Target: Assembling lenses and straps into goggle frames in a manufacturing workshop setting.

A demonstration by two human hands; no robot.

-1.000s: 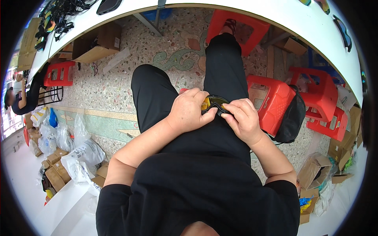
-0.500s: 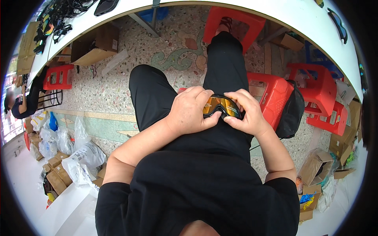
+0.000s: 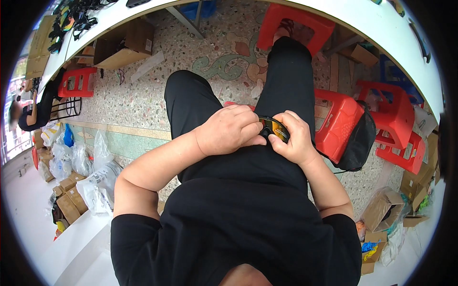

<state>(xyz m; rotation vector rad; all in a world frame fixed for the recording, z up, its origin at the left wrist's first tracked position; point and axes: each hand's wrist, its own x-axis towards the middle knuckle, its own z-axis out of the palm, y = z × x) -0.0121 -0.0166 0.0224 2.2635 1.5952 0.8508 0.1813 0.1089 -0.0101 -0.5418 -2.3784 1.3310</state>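
A pair of goggles (image 3: 278, 129) with a black frame and an orange mirrored lens is held above my lap. My right hand (image 3: 296, 138) grips its right end, thumb on the near edge and fingers over the far side. Closed around the left end is my left hand (image 3: 230, 129), its back toward me, covering most of that half of the lens. What the left fingertips press on is hidden behind the hand. My black-trousered legs (image 3: 193, 97) are spread below.
A white table (image 3: 157, 10) curves across the far side, with black goggles and straps (image 3: 71, 21) at its left. Red stools (image 3: 336, 121) and a black bag (image 3: 358, 138) stand at right. Plastic bags (image 3: 98, 188) and cartons (image 3: 71, 205) lie at left. Another person (image 3: 31, 114) sits far left.
My left hand has slid further over the goggles, so less of the lens shows. The goggles have turned in my hands. The whole view has shifted slightly.
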